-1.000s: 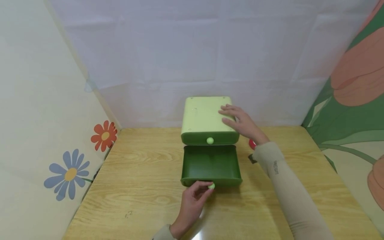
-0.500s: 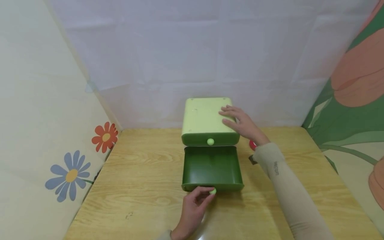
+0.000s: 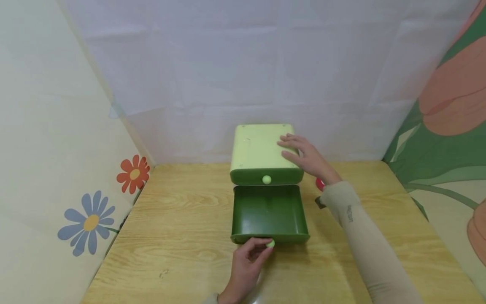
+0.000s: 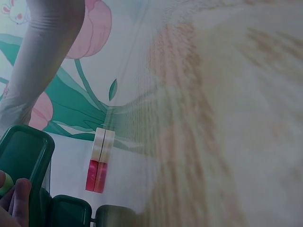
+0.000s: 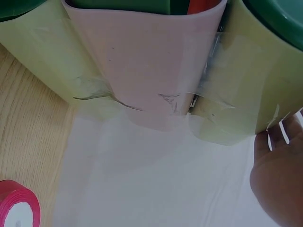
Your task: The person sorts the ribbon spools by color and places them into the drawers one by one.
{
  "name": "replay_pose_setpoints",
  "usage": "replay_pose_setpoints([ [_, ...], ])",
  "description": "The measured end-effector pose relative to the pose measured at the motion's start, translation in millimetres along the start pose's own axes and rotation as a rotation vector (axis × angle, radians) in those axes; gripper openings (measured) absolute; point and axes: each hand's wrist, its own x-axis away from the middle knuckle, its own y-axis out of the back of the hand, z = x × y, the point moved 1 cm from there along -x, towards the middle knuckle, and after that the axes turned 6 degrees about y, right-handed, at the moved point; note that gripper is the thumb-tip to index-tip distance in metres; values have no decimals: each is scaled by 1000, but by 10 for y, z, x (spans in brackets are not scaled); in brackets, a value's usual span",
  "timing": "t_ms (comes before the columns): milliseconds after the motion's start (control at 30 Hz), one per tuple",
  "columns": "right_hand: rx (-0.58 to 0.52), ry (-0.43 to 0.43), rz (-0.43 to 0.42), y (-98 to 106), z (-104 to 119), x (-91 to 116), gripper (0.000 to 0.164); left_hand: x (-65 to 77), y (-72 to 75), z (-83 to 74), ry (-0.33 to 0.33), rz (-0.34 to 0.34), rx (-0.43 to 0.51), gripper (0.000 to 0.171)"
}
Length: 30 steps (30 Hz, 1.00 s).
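A small drawer cabinet (image 3: pixel 262 145), with a pale green top and dark green drawer fronts, stands on the table. Below its top drawer, a dark green drawer (image 3: pixel 268 211) is pulled out; its visible inside holds nothing. Finger and thumb of my left hand (image 3: pixel 243 264) pinch that drawer's pale green knob (image 3: pixel 271 243). In the left wrist view the knob (image 4: pixel 4 184) shows between the fingertips at the left edge. My right hand (image 3: pixel 305 156) rests with extended fingers on the cabinet's top right side. The right wrist view shows the pink middle casing (image 5: pixel 147 56) between two pale green ones.
Right of the cabinet lies a pink-red roll (image 5: pixel 21 205), partly behind the right sleeve in the head view, with a small dark object (image 3: pixel 319 202) nearby. The left wrist view shows a red-and-cream block (image 4: pixel 100 161). A white sheet (image 3: pixel 212 84) hangs behind the table.
My left hand has drawn the lower drawer a little farther out toward me, mostly in the first half second. The right hand has stayed on the cabinet's top.
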Motion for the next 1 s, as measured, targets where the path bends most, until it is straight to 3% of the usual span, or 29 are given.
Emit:
replay_pose_setpoints([
  [1000,-14,3,-3,12,8,1,48,-4,-5,-6,-36,3,8,14],
])
